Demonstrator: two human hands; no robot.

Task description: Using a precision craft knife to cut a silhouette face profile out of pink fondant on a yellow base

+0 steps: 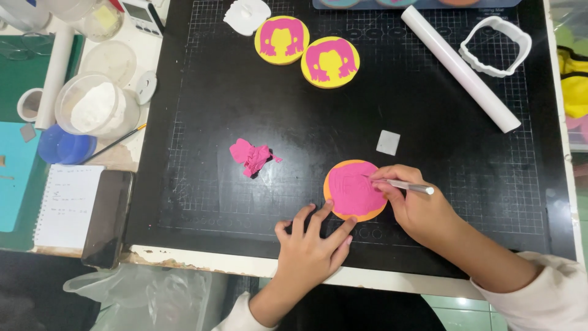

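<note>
A round orange disc topped with a pink layer point(353, 191) lies on the black gridded cutting mat point(245, 110) near its front edge. My left hand point(312, 245) rests flat on the mat, its fingertips touching the disc's lower left rim. My right hand point(413, 205) grips a thin white-handled tool point(411, 186), and the tool's tip rests on the pink layer at the disc's right side. Two finished yellow discs with pink hair shapes point(282, 40) point(330, 61) lie at the back of the mat.
Pink scraps point(250, 156) lie left of the disc, and a small grey square point(388, 142) sits behind it. A white rolling pin point(459, 67) and white cutter point(496, 46) lie at the back right. Left of the mat are a powder tub point(92, 110), notebook point(67, 205) and phone point(108, 217).
</note>
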